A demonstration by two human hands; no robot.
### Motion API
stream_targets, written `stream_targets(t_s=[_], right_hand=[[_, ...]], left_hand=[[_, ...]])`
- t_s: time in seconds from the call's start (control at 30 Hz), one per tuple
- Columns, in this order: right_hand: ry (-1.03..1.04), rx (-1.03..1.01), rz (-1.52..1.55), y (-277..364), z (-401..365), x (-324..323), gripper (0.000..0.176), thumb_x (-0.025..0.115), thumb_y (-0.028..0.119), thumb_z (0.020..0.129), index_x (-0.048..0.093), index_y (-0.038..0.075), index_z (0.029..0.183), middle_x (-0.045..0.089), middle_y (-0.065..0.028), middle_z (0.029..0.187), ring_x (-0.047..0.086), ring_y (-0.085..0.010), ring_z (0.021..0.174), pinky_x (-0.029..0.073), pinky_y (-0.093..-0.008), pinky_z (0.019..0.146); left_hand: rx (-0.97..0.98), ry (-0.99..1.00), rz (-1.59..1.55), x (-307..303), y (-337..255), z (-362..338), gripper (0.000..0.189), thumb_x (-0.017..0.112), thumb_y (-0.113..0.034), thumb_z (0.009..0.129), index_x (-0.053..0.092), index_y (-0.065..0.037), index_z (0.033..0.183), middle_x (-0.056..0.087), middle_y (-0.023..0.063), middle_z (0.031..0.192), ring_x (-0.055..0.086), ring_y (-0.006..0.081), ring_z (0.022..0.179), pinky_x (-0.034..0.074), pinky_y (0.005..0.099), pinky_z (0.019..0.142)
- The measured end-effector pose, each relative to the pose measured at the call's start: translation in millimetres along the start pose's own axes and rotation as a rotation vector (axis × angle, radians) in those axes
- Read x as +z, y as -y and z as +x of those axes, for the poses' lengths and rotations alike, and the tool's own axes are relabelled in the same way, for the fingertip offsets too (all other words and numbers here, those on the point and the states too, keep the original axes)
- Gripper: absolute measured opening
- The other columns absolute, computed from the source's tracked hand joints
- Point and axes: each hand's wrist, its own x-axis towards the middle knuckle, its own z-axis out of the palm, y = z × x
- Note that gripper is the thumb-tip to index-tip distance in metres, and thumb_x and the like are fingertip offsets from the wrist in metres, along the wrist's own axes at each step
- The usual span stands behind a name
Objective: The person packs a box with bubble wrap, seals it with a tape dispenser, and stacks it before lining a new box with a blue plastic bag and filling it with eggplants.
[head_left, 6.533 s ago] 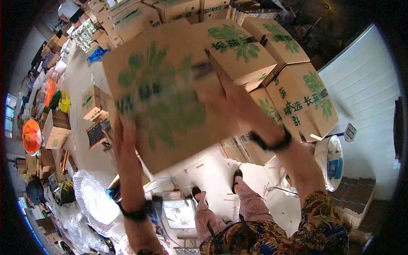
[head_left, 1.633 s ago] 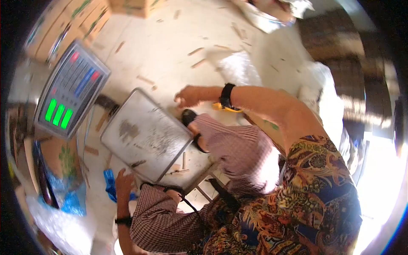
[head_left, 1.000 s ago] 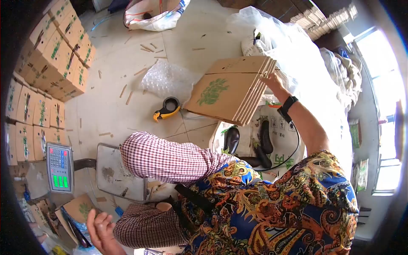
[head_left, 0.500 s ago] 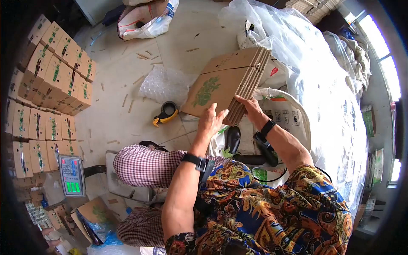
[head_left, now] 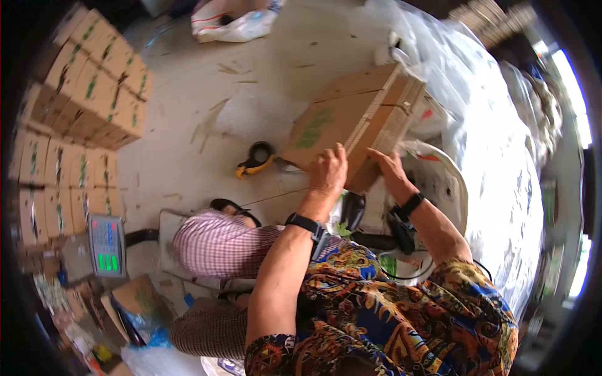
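Note:
Several flat folded cardboard boxes (head_left: pixel 338 119) stand tilted in a stack in front of me, with a green print on the front one and their near edges spread apart. My left hand (head_left: pixel 329 170) is at the lower near edge of the front sheet, its fingers bent and pressed on the cardboard. On the right, my right hand (head_left: pixel 392 172) has its fingers at the edge of the rear sheets, partly blurred. A brown gap or panel shows between the two hands. A black and yellow tape dispenser (head_left: pixel 257 159) lies on the floor left of the stack.
Stacked printed cartons (head_left: pixel 94 94) rise on the left. A scale display (head_left: pixel 107 245) stands below them. Bubble wrap (head_left: pixel 257 116) lies on the floor. Clear plastic sheeting (head_left: pixel 489 138) covers a large heap on the right. A white round container (head_left: pixel 461 182) stands near dark eggplants (head_left: pixel 353 210).
The view has shifted and blurred. The stack's edges have spread wider, with a brown panel now showing. My left hand's fingers have curled onto the cardboard edge.

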Motion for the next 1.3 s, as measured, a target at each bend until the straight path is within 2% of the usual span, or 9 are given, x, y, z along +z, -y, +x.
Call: stream_targets(t_s=[0.17,0.43,0.57,0.67,0.77,0.9,0.97,1.23,1.3], right_hand=[[-0.454,-0.450,-0.911,20,-7,-7,0.096,0.080,0.026,0.071,0.022,0.003,0.144,0.028,-0.0235,0.145,0.028,-0.0376,0.134,0.024,-0.0422,0.111],[-0.566,-1.339,-1.212,217,13,73,0.103,0.081,0.028,0.066,0.020,0.012,0.147,0.022,-0.0147,0.152,0.024,-0.0344,0.138,0.020,-0.0494,0.109],[0.173,-1.237,-1.362,281,-1,119,0.057,0.078,0.014,0.065,0.059,0.008,0.118,0.061,-0.0143,0.113,0.056,-0.0323,0.107,0.042,-0.0417,0.091],[0.486,-1.337,-1.263,290,-28,190,0.022,0.073,0.016,0.072,0.060,0.003,0.084,0.061,-0.0143,0.081,0.060,-0.0344,0.080,0.048,-0.0419,0.070],[0.716,-1.414,-1.198,272,-52,280,0.024,0.072,0.024,0.074,0.059,0.004,0.081,0.061,-0.0136,0.077,0.061,-0.0338,0.075,0.049,-0.0421,0.066],[1.147,-1.358,-1.002,233,-121,400,0.021,0.063,0.022,0.082,0.057,0.002,0.086,0.061,-0.0197,0.079,0.061,-0.0393,0.079,0.048,-0.0471,0.071],[1.195,-1.362,-1.082,205,-145,444,0.021,0.062,0.021,0.083,0.057,0.001,0.088,0.061,-0.0204,0.078,0.061,-0.0394,0.078,0.048,-0.0471,0.071],[1.786,-0.842,-1.204,138,-181,489,0.040,0.057,0.036,0.090,0.054,-0.003,0.100,0.061,-0.0256,0.085,0.062,-0.0411,0.086,0.047,-0.0495,0.075],[1.881,-0.673,-1.345,137,-182,491,0.058,0.048,0.050,0.093,0.050,-0.002,0.119,0.058,-0.0270,0.110,0.057,-0.0360,0.107,0.046,-0.0457,0.085]], left_hand=[[-0.081,-0.171,-0.064,-50,47,23,0.006,0.056,-0.007,0.076,0.060,-0.003,0.079,0.065,0.0143,0.070,0.067,0.0266,0.066,0.055,0.0361,0.055],[0.029,-0.190,-0.140,-263,117,-18,0.005,0.059,-0.002,0.071,0.056,-0.003,0.075,0.062,0.0177,0.065,0.065,0.0351,0.063,0.053,0.0420,0.057],[0.085,-0.286,-0.049,-325,147,-80,0.009,0.064,-0.008,0.071,0.060,-0.005,0.078,0.062,0.0150,0.064,0.065,0.0306,0.061,0.053,0.0419,0.056],[-0.119,-0.401,-0.039,-370,174,-144,0.008,0.058,-0.003,0.074,0.059,-0.008,0.081,0.061,0.0154,0.067,0.063,0.0363,0.065,0.051,0.0435,0.057],[-0.579,-0.514,-0.130,-421,201,-216,0.010,0.066,-0.013,0.080,0.064,-0.006,0.087,0.063,0.0074,0.072,0.060,0.0127,0.067,0.048,0.0280,0.063],[-0.835,-1.016,-0.076,-407,263,-310,0.037,0.069,-0.023,0.082,0.058,-0.001,0.110,0.065,0.0121,0.098,0.061,0.0199,0.088,0.048,0.0319,0.078],[-1.084,-1.562,-0.610,-385,280,-330,0.064,0.069,-0.029,0.083,0.042,0.008,0.128,0.057,0.0174,0.117,0.057,0.0254,0.100,0.045,0.0345,0.088],[-1.221,-1.247,-0.647,-291,329,-366,0.077,0.068,-0.037,0.080,0.035,0.004,0.136,0.050,0.0170,0.126,0.045,0.0246,0.119,0.033,0.0347,0.101],[-1.040,-1.236,-0.914,-278,325,-360,0.066,0.067,-0.033,0.081,0.042,0.001,0.132,0.053,0.0139,0.122,0.049,0.0237,0.113,0.037,0.0356,0.097]])
